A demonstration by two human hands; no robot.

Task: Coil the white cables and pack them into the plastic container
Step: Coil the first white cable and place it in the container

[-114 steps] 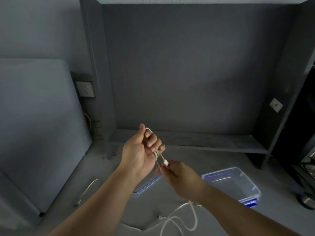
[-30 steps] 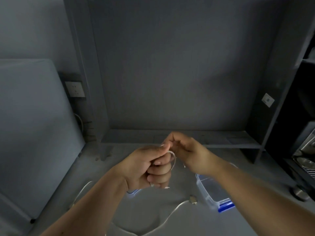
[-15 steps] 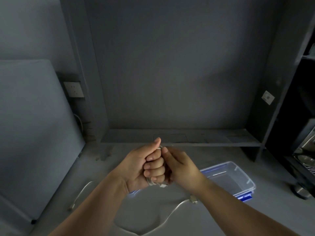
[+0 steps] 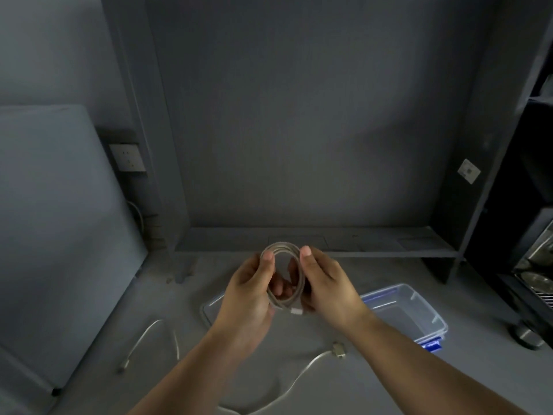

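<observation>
A coiled white cable (image 4: 282,250) forms a round loop held up in the air between both hands. My left hand (image 4: 250,295) pinches its left side, my right hand (image 4: 327,290) its right side, thumbs on top. The cable's plug end sticks out at the bottom of the loop. Below and to the right, the clear plastic container (image 4: 419,313) with blue clips stands without a lid on the grey surface. Its lid (image 4: 209,310) lies under my left hand. Two loose white cables lie on the surface: one at the left (image 4: 149,333), another (image 4: 302,372) between my forearms.
A low grey shelf ledge (image 4: 374,238) runs along the back wall. A large grey panel (image 4: 54,220) leans at the left beside a wall socket (image 4: 127,158). Dark shelving with metal items (image 4: 535,265) stands at the right, with a round metal foot (image 4: 526,335) on the surface.
The cable was bunched inside my left fist with my right hand pressed against it. Now both hands have spread it into an open round coil held between them.
</observation>
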